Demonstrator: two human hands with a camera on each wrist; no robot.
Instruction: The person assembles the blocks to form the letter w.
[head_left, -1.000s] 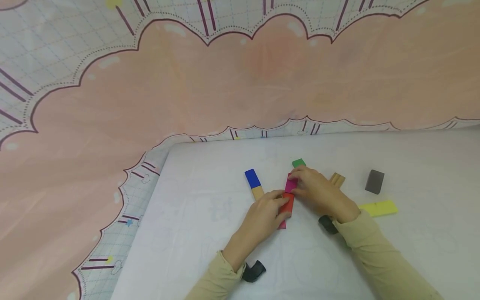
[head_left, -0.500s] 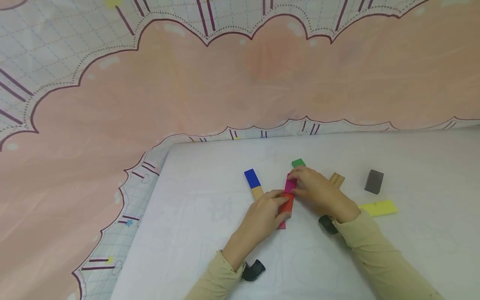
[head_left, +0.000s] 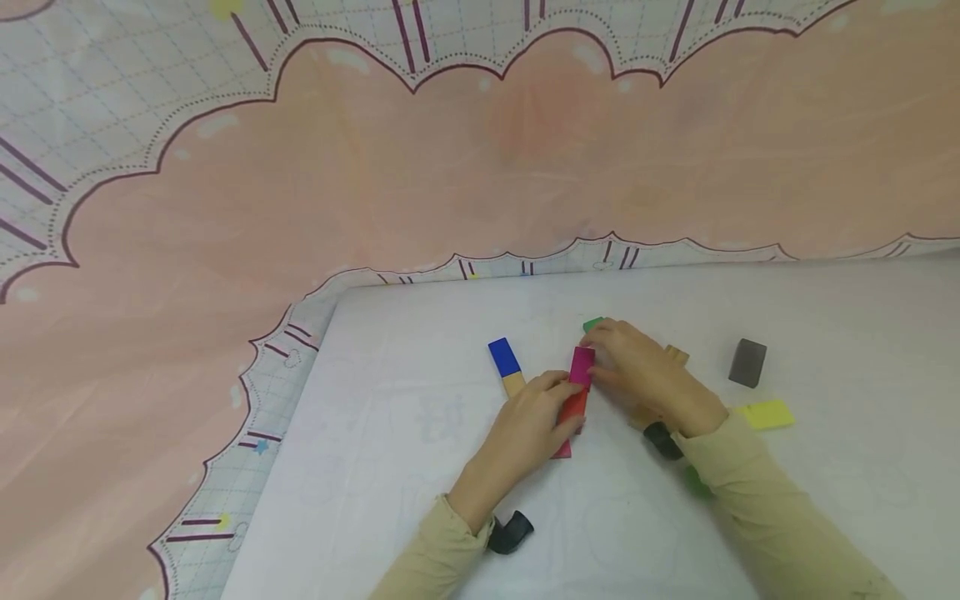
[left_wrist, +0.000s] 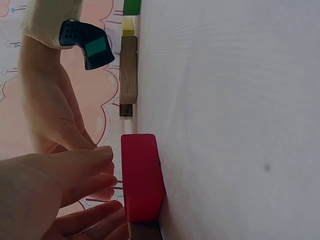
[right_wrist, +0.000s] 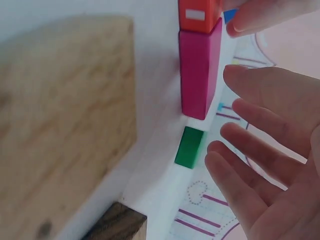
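The left hand rests its fingertips on the orange block, lightly bent rather than clenched, probably to keep it from sliding. Just beyond those fingertips, the magenta block stands end to end with it, likely so the 2 form 1 line. The right hand is released, its fingers spread beside the magenta block (perhaps to leave it undisturbed). A green block lies near the right hand's fingertips.
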